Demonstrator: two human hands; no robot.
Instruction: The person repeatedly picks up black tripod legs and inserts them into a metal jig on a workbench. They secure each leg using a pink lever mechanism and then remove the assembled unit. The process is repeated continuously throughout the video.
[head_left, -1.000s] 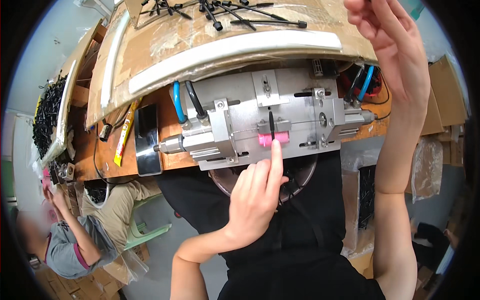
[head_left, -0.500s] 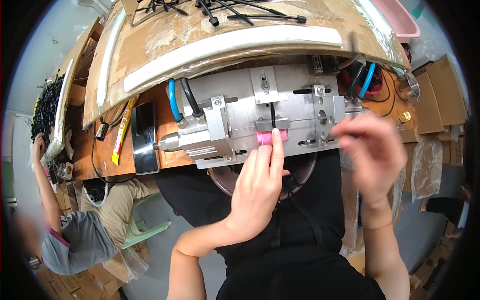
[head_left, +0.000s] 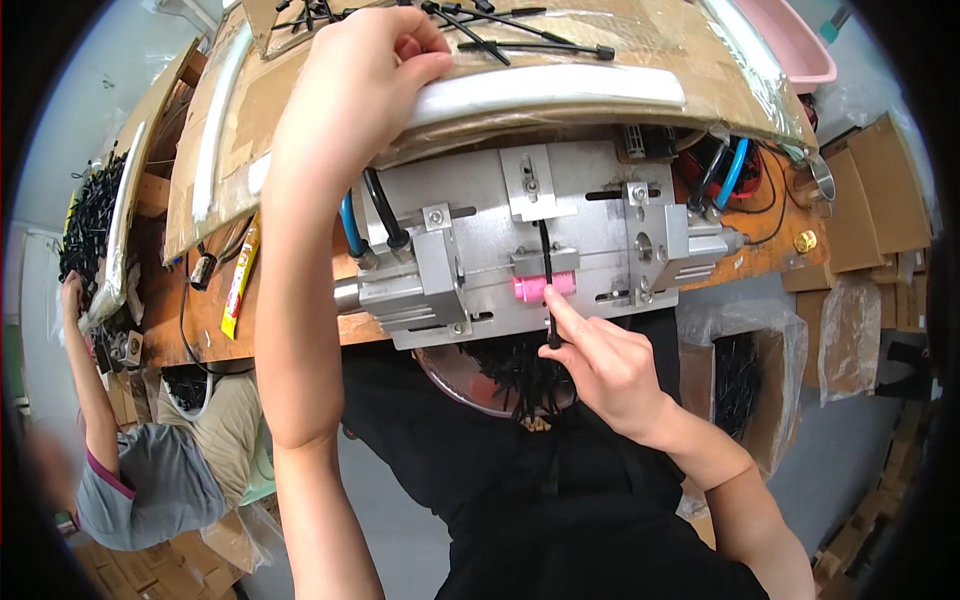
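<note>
A thin black rod (head_left: 546, 245) with a thicker lower end lies lengthwise across the middle of a metal fixture (head_left: 600, 225). It crosses a pink block (head_left: 530, 288) there. My right hand (head_left: 618, 372) pinches the rod's near end, index finger by the pink block and thumb lower down. My left hand (head_left: 375, 65) reaches over the cardboard at the top, fingers curled beside several loose black rods (head_left: 540, 45). Whatever its fingertips grip is hidden.
Cylinders with blue and black hoses flank the fixture. Below its front edge sits a round bowl (head_left: 440, 375) of black pieces. A yellow packet (head_left: 240, 280) lies on the wooden bench at left. A plastic-lined box (head_left: 745, 375) stands at right. A co-worker (head_left: 160, 480) sits at left.
My left hand has left the pink block for the rods on the cardboard. My right hand has come in from the right and now grips the rod's near end.
</note>
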